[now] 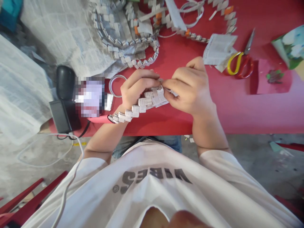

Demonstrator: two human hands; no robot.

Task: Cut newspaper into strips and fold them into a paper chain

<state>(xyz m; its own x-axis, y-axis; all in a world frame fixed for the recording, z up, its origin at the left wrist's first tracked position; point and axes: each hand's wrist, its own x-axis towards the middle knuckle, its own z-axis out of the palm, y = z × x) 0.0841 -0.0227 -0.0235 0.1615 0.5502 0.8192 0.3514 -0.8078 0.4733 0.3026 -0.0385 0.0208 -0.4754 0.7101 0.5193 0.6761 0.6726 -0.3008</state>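
Note:
A zigzag chain of folded newspaper links [136,110] runs from my left wrist up to my fingertips. My left hand [139,85] is closed around the upper end of this paper chain, its fingers curled over the top. Opposite it, my right hand [190,88] pinches the same end, thumb and forefinger pressed together on a small piece of folded paper. Both hands meet just above the red table [166,123]. Part of the chain's end is hidden behind the fingers.
Longer paper chains [142,61] lie coiled at the back on newspaper sheets [71,38]. Scissors [239,63] with yellow and red handles rest at right beside paper pieces [219,49]. At left are a tape roll [111,86], a black mouse [65,82], a black box [62,117] and a white cable [65,193].

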